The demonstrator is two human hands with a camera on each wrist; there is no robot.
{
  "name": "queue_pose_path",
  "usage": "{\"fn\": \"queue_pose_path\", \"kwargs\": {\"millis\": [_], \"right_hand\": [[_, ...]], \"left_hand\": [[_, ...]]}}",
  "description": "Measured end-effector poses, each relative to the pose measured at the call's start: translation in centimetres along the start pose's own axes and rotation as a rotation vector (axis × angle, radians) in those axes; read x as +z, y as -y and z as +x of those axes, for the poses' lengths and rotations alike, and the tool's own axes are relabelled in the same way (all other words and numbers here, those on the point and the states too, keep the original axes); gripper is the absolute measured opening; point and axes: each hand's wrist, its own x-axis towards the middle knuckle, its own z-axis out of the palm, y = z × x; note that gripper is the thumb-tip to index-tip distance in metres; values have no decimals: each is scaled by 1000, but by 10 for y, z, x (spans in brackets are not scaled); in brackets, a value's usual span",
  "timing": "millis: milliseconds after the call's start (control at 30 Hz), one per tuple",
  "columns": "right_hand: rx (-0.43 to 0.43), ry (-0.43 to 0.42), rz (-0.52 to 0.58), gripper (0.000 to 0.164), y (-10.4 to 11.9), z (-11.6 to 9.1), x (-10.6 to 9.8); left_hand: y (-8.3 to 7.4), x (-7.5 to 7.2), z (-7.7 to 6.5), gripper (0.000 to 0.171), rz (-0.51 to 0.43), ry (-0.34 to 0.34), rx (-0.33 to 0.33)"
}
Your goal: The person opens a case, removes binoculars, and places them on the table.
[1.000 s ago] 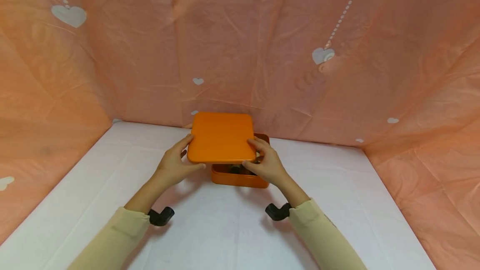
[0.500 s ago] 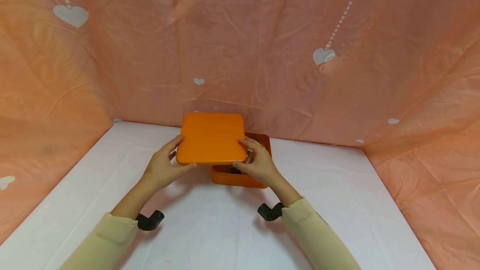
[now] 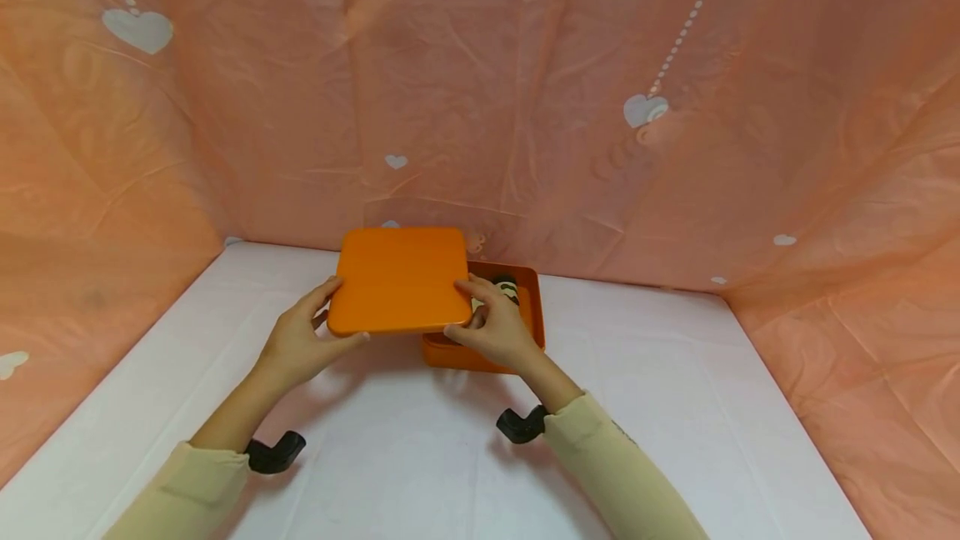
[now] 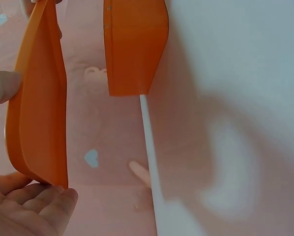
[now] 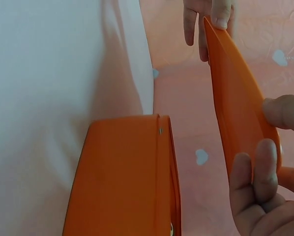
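Observation:
An orange square lid [image 3: 401, 277] is held up level between both hands, above and left of an orange box [image 3: 480, 359]. My left hand [image 3: 296, 340] grips the lid's left side, its thumb at the front corner. At the right side, my right hand [image 3: 495, 323] pinches the lid's edge between thumb and fingers. The left wrist view shows the lid [image 4: 39, 108] apart from the box [image 4: 134, 49]. Inside the box lies a black-and-cream patterned item [image 3: 507, 287], partly hidden by the right hand and the lid.
The box stands on a white-covered table [image 3: 420, 457] near its back edge. Behind it hangs a pink-orange cloth [image 3: 480, 107] with white hearts, which also runs along both sides. Each wrist wears a black curved mount, the left mount [image 3: 276, 452] and the right mount [image 3: 521, 425].
Both hands have carried the lid to the left, uncovering more of the box and the patterned item inside. The box has stayed in place.

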Motion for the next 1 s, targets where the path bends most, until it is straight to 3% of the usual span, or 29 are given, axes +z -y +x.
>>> {"fn": "queue_pose_path", "kwargs": {"millis": [300, 567, 1000], "right_hand": [[-33, 31, 28, 66, 4, 3, 15], [-44, 57, 0, 67, 7, 4, 28], [-55, 120, 39, 66, 11, 6, 41]], "left_hand": [[12, -10, -9, 95, 31, -18, -8], [17, -19, -18, 98, 46, -3, -57], [29, -26, -26, 96, 60, 3, -64]]}}
